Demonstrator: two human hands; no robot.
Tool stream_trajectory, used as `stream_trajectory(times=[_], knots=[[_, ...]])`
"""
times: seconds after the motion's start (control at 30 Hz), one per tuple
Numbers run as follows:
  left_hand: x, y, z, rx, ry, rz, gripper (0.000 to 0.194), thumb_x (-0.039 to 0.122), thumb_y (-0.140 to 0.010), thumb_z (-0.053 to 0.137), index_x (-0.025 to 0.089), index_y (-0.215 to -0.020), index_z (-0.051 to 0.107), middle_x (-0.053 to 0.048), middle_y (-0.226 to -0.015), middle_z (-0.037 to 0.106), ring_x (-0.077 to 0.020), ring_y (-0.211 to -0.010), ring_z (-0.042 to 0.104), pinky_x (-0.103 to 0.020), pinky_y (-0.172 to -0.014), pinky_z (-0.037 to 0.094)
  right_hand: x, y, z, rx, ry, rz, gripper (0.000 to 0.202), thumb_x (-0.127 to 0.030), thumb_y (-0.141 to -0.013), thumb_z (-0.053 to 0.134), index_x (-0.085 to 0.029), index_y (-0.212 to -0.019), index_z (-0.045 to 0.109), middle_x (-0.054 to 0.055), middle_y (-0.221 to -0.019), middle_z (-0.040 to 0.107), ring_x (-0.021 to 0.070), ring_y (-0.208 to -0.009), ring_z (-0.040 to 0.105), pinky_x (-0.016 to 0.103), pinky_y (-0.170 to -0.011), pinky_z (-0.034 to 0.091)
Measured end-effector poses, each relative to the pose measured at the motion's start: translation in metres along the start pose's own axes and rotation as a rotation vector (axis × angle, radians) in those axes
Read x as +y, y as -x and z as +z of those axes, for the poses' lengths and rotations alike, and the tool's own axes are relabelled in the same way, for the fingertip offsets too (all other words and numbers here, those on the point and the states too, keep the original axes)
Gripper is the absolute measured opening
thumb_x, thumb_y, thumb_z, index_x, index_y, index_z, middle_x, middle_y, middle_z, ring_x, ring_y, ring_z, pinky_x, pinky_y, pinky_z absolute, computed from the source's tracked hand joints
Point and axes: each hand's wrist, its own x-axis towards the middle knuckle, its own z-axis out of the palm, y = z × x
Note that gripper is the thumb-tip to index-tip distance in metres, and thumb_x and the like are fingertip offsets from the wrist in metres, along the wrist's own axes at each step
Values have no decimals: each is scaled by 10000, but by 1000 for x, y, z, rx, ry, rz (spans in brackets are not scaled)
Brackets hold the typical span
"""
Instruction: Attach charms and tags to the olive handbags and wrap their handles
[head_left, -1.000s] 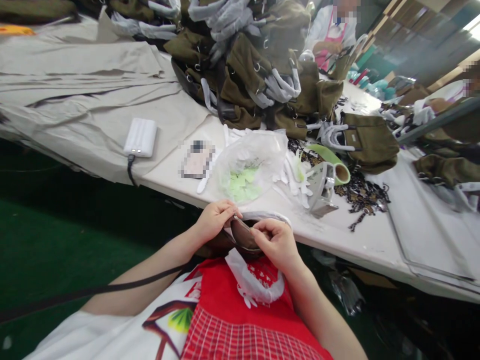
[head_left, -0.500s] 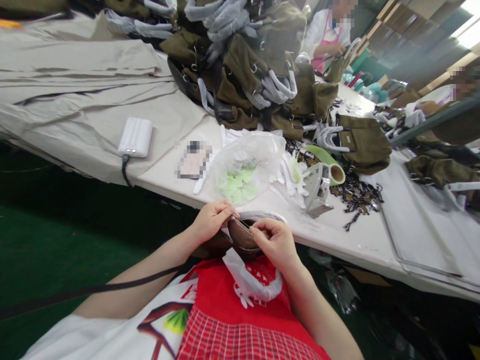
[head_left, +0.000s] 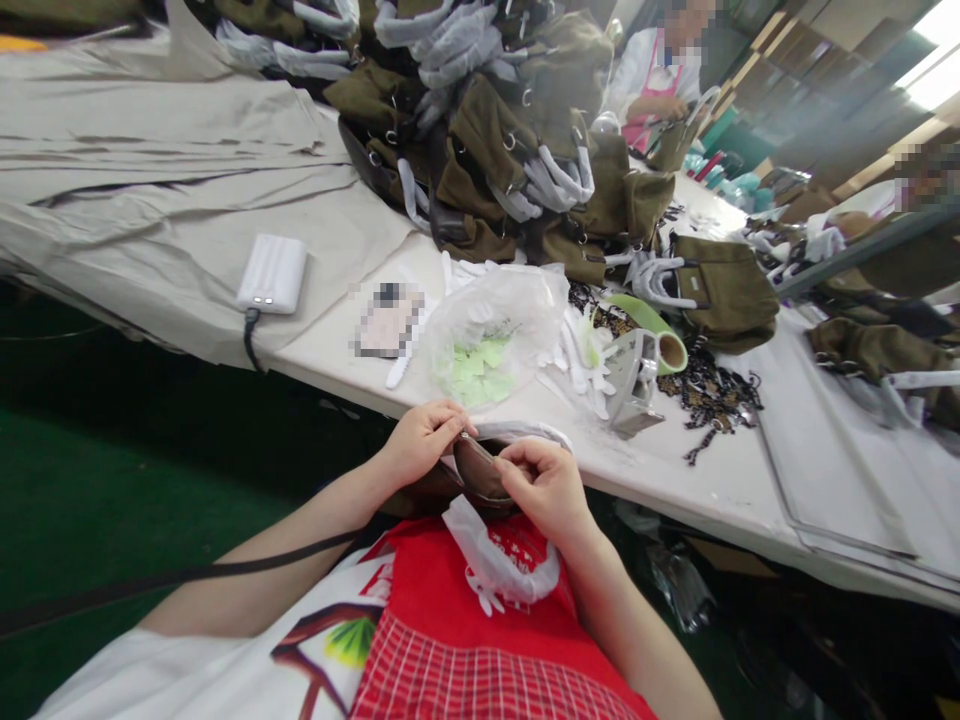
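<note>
A brown handbag (head_left: 480, 472) rests against my red apron, below the table's front edge, with its top opening towards me. My left hand (head_left: 427, 442) is closed in a pinch at the left end of that opening, beside a small metal piece that looks like a zipper end. On the right side, my right hand (head_left: 546, 485) pinches the bag's zipper edge between thumb and finger. One handle (head_left: 495, 560), wrapped in white, hangs over the apron; another wrapped handle (head_left: 529, 432) lies on the far side. Most of the bag's body is hidden.
Olive bags (head_left: 480, 140) are piled at the back of the table. Nearer lie a plastic bag (head_left: 491, 300) with green slips, a tape dispenser (head_left: 637, 390), dark chains (head_left: 712, 400), a phone (head_left: 388, 325) and a white power bank (head_left: 271, 275). A person (head_left: 656, 90) stands beyond.
My right hand has shifted very slightly left along the bag's edge, and the opening looks a little narrower. My left hand stays in place.
</note>
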Motion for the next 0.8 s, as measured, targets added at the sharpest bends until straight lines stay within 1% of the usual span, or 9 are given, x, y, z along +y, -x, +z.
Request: stream_trajectory(times=[0.13, 0.23, 0.37, 0.47, 0.53, 0.57, 0.63, 0.73, 0.8], knots=[[0, 0, 1, -11, 0, 1, 375, 400, -886, 487, 151, -791, 751, -30, -820, 633, -101, -565, 533, -227, -540, 429, 2, 1, 0, 8, -2, 31, 130, -239, -755, 613, -164, -667, 672, -36, -493, 491, 84, -439, 380, 216, -439, 279], [0, 0, 1, -10, -26, 3, 374, 389, -894, 480, 149, -792, 750, -36, -831, 641, -109, -586, 548, -235, -570, 443, 3, 0, 0, 6, 16, 26, 130, -236, -754, 610, -165, -666, 674, -35, -498, 500, 87, -448, 393, 218, -450, 291], [2, 0, -1, -22, -122, 71, 361, 356, -914, 465, 162, -829, 757, -59, -876, 667, -163, -771, 621, -264, -723, 486, 5, -3, 1, 8, 47, -2, 121, -227, -751, 605, -164, -677, 677, -38, -513, 510, 89, -463, 405, 221, -467, 297], [5, 1, -7, -109, -182, 172, 322, 333, -925, 467, 176, -920, 749, -71, -967, 681, -190, -925, 635, -284, -855, 488, 7, -6, 3, 10, 85, 5, 114, -213, -748, 600, -168, -664, 662, -42, -514, 511, 88, -463, 402, 222, -469, 293], [7, 1, -11, -151, -242, 222, 285, 314, -917, 483, 185, -970, 731, -74, -1027, 686, -198, -983, 632, -291, -905, 485, 10, -8, 6, 12, 106, 16, 115, -199, -752, 590, -170, -664, 658, -41, -524, 522, 90, -475, 415, 221, -483, 304], [7, 2, -13, -151, -281, 236, 270, 312, -910, 493, 191, -980, 724, -73, -1042, 689, -201, -994, 634, -293, -916, 486, 12, -9, 8, 10, 108, 19, 119, -190, -757, 582, -170, -671, 662, -39, -537, 536, 92, -489, 430, 219, -495, 313], [6, 2, -16, -108, -367, 240, 249, 339, -896, 513, 210, -965, 713, -66, -1040, 703, -211, -985, 644, -298, -908, 495, 16, -12, 14, 7, 101, 23, 131, -181, -768, 571, -170, -695, 679, -29, -578, 579, 97, -529, 471, 213, -517, 329], [3, 0, -20, -25, -465, 210, 249, 416, -877, 535, 242, -874, 712, -46, -984, 722, -224, -925, 662, -301, -855, 511, 23, -18, 21, 6, 101, 48, 140, -198, -780, 584, -175, -726, 711, -21, -613, 617, 102, -551, 497, 209, -516, 330], [3, 0, -23, -21, -476, 198, 256, 426, -872, 536, 253, -828, 719, -37, -949, 728, -223, -887, 669, -295, -825, 514, 25, -21, 23, 17, 132, 60, 137, -209, -779, 599, -183, -726, 722, -21, -602, 619, 103, -537, 494, 213, -507, 322]])
